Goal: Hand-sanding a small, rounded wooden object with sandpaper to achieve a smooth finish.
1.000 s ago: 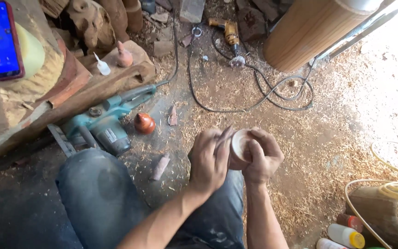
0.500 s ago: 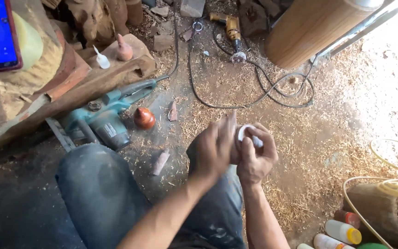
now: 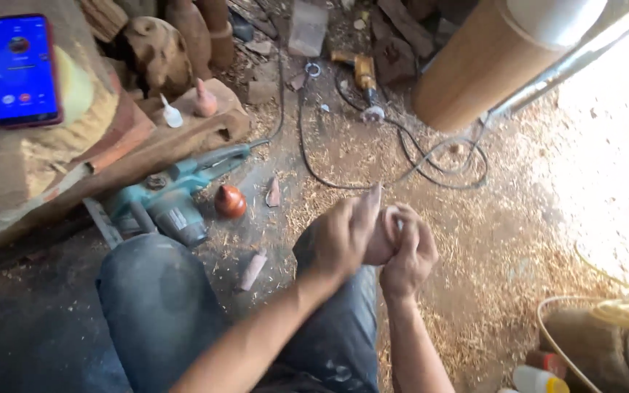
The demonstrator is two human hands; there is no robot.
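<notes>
A small round wooden piece, pale reddish, sits between both hands above my knees. My right hand wraps its fingers around it from the right. My left hand presses flat against its left side, fingers stretched upward. Most of the piece is hidden by the hands. My jeans-clad legs are below.
A teal power planer lies left on the sawdust floor, with a small red-brown turned knob beside it. A lit phone rests on a wood block. A yellow drill, black cables, a large wooden cylinder and bottles surround me.
The wooden piece has turned, so its pale open face no longer shows. My left hand has slid over it with fingers straightened. The view shifted slightly.
</notes>
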